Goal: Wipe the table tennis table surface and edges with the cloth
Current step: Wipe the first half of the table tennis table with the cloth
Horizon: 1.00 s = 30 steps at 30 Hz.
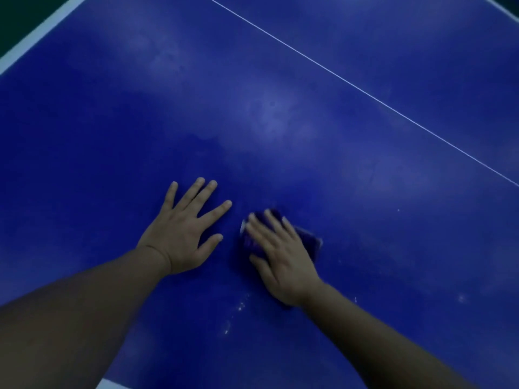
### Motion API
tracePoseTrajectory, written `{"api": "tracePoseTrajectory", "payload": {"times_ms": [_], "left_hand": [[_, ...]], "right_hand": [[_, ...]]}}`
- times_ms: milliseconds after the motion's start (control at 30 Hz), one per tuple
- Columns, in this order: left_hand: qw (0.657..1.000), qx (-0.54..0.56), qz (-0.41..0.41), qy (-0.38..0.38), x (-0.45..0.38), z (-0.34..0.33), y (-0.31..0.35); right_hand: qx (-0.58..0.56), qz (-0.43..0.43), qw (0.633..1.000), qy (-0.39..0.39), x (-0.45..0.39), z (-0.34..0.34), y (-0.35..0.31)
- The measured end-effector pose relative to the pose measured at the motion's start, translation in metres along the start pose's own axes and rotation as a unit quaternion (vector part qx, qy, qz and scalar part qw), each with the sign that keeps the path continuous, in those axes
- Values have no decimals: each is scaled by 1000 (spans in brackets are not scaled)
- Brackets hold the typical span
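Nearest the camera, beside the left forearm, a sliver of white edge stripe (108, 384) at the bottom border. Just beyond that, between the two forearms, a scatter of small white specks (238, 307) on the blue table tennis table (84, 164). Farther right of the specks, a few more faint pale flecks.

Next out, the right hand (280, 256), fingers straight and slightly spread, pressed flat on top of the cloth (307, 238); nothing gripped or pinched. Edges of hand and cloth somewhat blurred. Cloth dark purple-blue, bunched, lying on the table surface directly under the right hand, showing past the fingers on both sides, with a pale bit at its left edge.

Just left of the cloth, not touching it, the left hand (185, 234): flat on the bare table, palm down, fingers fully extended and fanned apart, holding nothing.

Beyond both hands, pale hazy patches across the blue surface. Farther still, right of the cloth and running diagonally away, a thin white centre line (362, 91). At the far left, a broad white border stripe (39, 32) along the table edge, dark green floor (16, 18) outside it.
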<state>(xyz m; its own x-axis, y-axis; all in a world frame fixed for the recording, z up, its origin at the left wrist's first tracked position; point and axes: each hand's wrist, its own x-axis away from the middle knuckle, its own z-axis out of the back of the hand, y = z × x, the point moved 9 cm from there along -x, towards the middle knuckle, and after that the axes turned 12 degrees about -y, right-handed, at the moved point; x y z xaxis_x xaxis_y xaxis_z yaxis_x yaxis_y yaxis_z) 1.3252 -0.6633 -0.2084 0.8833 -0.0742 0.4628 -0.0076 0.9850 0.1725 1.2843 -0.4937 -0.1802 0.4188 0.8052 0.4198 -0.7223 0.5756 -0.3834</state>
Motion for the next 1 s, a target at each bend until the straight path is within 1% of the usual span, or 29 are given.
{"api": "tracePoseTrajectory", "payload": {"times_ms": [67, 100, 133, 167, 233, 300, 333, 367, 467, 533, 600, 667, 733, 800, 867, 900, 933, 1000], "left_hand": [[1000, 4, 1, -7, 1, 1, -1], [1000, 7, -1, -15, 1, 2, -1], [1000, 10, -6, -23, 3, 2, -2], [999, 6, -13, -30, 7, 2, -3], [999, -17, -26, -34, 22, -4, -5], [1000, -18, -17, -8, 48, -14, -7], [1000, -10, -7, 3, 62, -22, -7], [1000, -6, 2, 8, 73, -30, -6], [1000, -15, 3, 20, 85, -43, -4], [1000, -14, -8, 27, 84, -41, -4], [999, -9, -10, 29, 83, -41, -6], [1000, -7, -11, 24, 85, -43, -5], [1000, -3, -9, 26, 84, -43, -5], [1000, -5, -8, 20, 84, -43, -6], [1000, -10, -5, 22, 84, -45, -8], [1000, -11, -5, 19, 84, -46, -8], [1000, -11, -7, 18, 84, -47, -8], [1000, -10, -12, 17, 84, -46, -8]], "right_hand": [[26, 57, 996, -61, 29, -16, -2], [30, 67, 994, -79, 34, -15, 6], [18, 58, 995, -82, 33, -10, 16], [-8, 32, 997, -72, 27, -1, 28], [-61, -42, 997, -15, 7, 18, 42], [-83, -113, 989, 37, -10, 24, 39], [-88, -131, 986, 48, -16, 21, 31], [-84, -132, 986, 50, -17, 13, 19], [-47, -60, 997, 33, 5, -21, -33], [-26, -14, 1000, 2, 31, -46, -57], [-1, 20, 999, -43, 53, -63, -64], [16, 36, 997, -70, 65, -61, -49], [-23, -12, 998, -50, 60, -42, -21], [-64, -97, 993, 2, 42, -22, -1], [-78, -171, 981, 47, 21, -18, -6], [-82, -186, 977, 64, 14, -21, -19], [-81, -182, 977, 75, 12, -29, -38], [-61, -135, 987, 66, 23, -54, -81]]}}
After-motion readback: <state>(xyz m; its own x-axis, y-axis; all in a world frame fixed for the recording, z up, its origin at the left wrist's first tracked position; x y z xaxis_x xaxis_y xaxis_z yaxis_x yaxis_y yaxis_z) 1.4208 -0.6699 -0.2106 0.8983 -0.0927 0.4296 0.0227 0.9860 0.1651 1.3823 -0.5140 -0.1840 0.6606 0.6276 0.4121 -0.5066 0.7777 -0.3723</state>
